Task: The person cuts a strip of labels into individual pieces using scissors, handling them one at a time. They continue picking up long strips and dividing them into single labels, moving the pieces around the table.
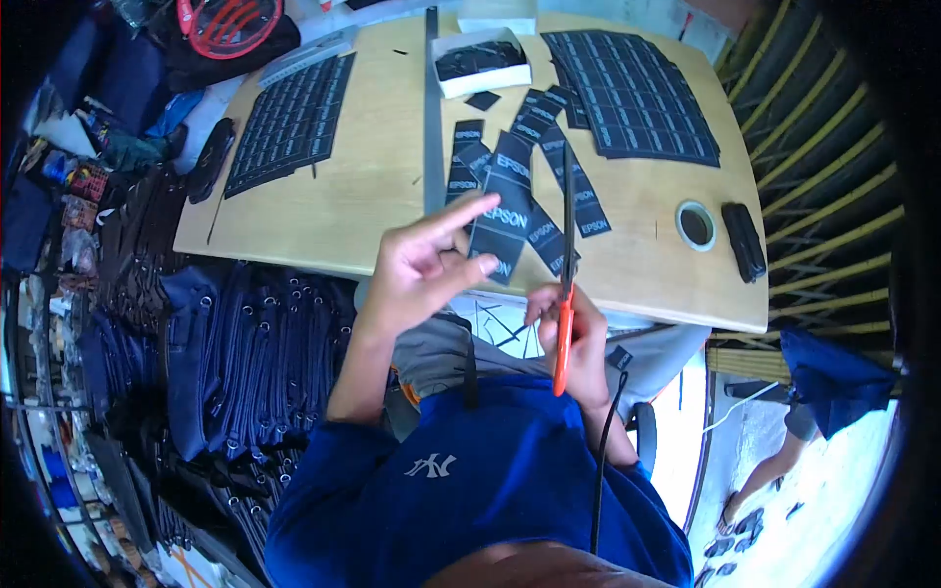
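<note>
My left hand (421, 269) is at the table's near edge, its thumb and fingers at the left side of a dark strip of EPSON labels (508, 186) that stands up toward me. In my right hand (583, 333) is a pair of scissors (565, 333) with orange handles, blades pointing up and away just right of the strip. Several cut EPSON strips (585, 201) lie loosely overlapped on the table behind. A single small EPSON label (619, 359) shows below my right hand, over my lap.
Uncut label sheets lie at right (632, 93) and left (294, 122). A white box (482, 83) of dark pieces, a tape roll (697, 226) and a black case (743, 242) are on the table (392, 196). Dark blue bags (260, 353) are stacked left; another person's leg (769, 480) shows right.
</note>
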Available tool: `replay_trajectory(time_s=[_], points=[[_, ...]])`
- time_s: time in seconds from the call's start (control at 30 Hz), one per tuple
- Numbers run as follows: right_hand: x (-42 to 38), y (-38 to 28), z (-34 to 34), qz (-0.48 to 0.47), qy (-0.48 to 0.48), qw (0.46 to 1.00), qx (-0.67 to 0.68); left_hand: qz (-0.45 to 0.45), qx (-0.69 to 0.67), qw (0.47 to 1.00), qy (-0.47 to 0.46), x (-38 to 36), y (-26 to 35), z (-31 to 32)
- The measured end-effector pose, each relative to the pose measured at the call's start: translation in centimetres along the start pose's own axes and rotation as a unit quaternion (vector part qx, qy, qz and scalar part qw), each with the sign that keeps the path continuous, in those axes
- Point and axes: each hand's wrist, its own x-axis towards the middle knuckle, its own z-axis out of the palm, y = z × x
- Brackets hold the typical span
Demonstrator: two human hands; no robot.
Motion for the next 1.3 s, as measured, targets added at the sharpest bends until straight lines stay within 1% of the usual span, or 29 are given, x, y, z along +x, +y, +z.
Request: replay_trajectory(time_s=[0.03,0.13,0.2,0.27,0.33,0.4,0.43,0.47,0.5,0.57,0.63,0.67,0.73,0.8,0.83,0.87,0.93,0.97,1.0,1.07,1.1,1.13,1.2,1.23,1.27,1.3], points=[[0.4,-0.4,0.2,-0.002,0.017,1.0,0.002,0.037,-0.092,0.995,0.007,-0.1,-0.7,1.3],[0.9,-1.5,0.5,-0.008,0.048,0.999,0.022,0.038,-0.112,0.993,0.002,-1.3,-1.2,3.0],[0.9,-1.4,0.3,0.034,0.042,0.998,-0.013,0.028,-0.129,0.991,-0.002,-2.0,-1.9,3.5],[0.8,-1.0,0.5,0.021,0.059,0.998,-0.012,0.008,-0.129,0.991,-0.023,-2.6,-2.7,3.5],[0.6,-0.2,0.3,0.024,0.047,0.997,-0.047,0.017,-0.125,0.991,-0.033,-2.4,-2.9,2.9],[0.4,0.1,0.0,0.018,0.039,0.998,-0.053,0.029,-0.131,0.99,0.038,-1.0,-2.8,1.8],[0.1,-0.3,-0.2,0.022,0.043,0.996,-0.071,0.059,-0.054,0.994,0.069,0.5,-3.7,0.6],[-0.1,-0.6,-0.3,0.025,0.05,0.994,-0.09,0.055,0.029,0.994,0.094,2.3,-3.7,-0.5],[-0.2,-1.0,-0.2,0.025,0.061,0.994,-0.092,0.022,0.111,0.991,0.071,4.3,-3.2,-1.9],[-0.6,-1.0,-0.6,0.026,0.072,0.993,-0.09,0.032,0.232,0.972,0.033,9.6,-5.5,-5.2],[-1.0,-0.9,-1.0,0.025,0.095,0.992,-0.084,0.092,0.344,0.934,0.029,14.9,-6.8,-6.6],[-1.2,-1.0,-1.1,0.018,0.097,0.991,-0.087,0.05,0.404,0.913,0.037,16.8,-6.6,-6.3],[-1.6,-1.3,-1.3,0.02,0.117,0.989,-0.09,0.004,0.469,0.883,0.015,19.0,-6.4,-5.1],[-1.8,-1.3,-1.6,0.012,0.127,0.987,-0.101,0.134,0.52,0.842,0.063,20.4,-9.6,-5.4],[-2.0,-1.2,-1.9,0.021,0.136,0.987,-0.088,0.124,0.481,0.863,0.093,20.5,-9.9,-5.0],[-2.1,-1.0,-2.1,0.03,0.144,0.986,-0.074,0.126,0.482,0.862,0.095,20.7,-10.1,-5.0],[-2.2,-0.4,-2.4,0.03,0.14,0.987,-0.077,0.055,0.477,0.875,0.067,20.5,-9.7,-5.1],[-2.2,-0.1,-2.6,0.038,0.133,0.987,-0.079,0.051,0.454,0.888,0.051,20.4,-9.8,-5.4],[-2.2,0.0,-2.7,0.044,0.127,0.988,-0.081,0.05,0.457,0.886,0.053,20.0,-8.9,-5.3],[-2.2,0.1,-2.8,0.034,0.112,0.989,-0.086,0.178,0.477,0.855,0.104,20.0,-6.9,-5.3],[-2.2,0.2,-2.7,0.031,0.099,0.99,-0.096,0.203,0.468,0.852,0.121,20.5,-6.0,-5.5],[-2.2,0.2,-2.6,0.031,0.099,0.99,-0.093,0.203,0.47,0.85,0.12,21.0,-4.8,-5.5],[-2.4,0.4,-2.5,0.054,0.085,0.993,-0.067,0.22,0.513,0.813,0.166,22.6,-3.0,-5.6],[-2.4,0.6,-2.5,0.035,0.081,0.994,-0.066,0.195,0.561,0.791,0.146,23.7,-3.1,-6.3],[-2.5,0.5,-2.4,0.034,0.08,0.994,-0.067,0.196,0.561,0.791,0.147,24.2,-3.5,-6.9],[-2.6,0.4,-2.3,0.038,0.082,0.994,-0.064,0.165,0.592,0.778,0.132,24.6,-4.0,-7.2]])
